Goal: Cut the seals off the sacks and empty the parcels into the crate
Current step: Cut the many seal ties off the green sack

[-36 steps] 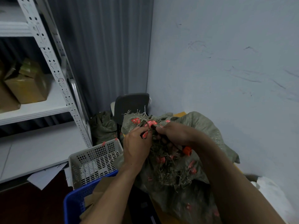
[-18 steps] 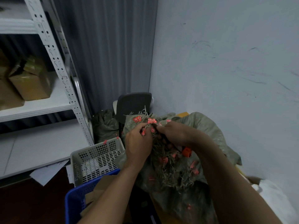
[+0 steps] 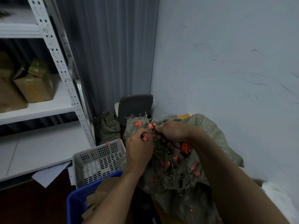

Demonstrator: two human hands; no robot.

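A grey-green woven sack (image 3: 208, 131) lies in front of me, its frayed mouth bunched up and hung with several red seals (image 3: 151, 126). My left hand (image 3: 139, 151) grips the bunched neck and one red seal. My right hand (image 3: 173, 130) is closed on a cutter with an orange-and-black handle (image 3: 184, 147), its tip hidden among the threads at the neck. A blue crate (image 3: 77, 201) with brown paper parcels (image 3: 103, 189) in it sits at the lower left.
A white perforated basket (image 3: 97, 159) stands behind the blue crate. A second sack (image 3: 106, 125) and a dark chair (image 3: 134, 105) sit in the corner. White metal shelving (image 3: 53, 50) with taped boxes (image 3: 34, 84) is on the left. The wall is close on the right.
Both hands stay at the sack's neck. My left hand's fingers have shifted slightly on the red seals, and the view has drifted a little to the left.
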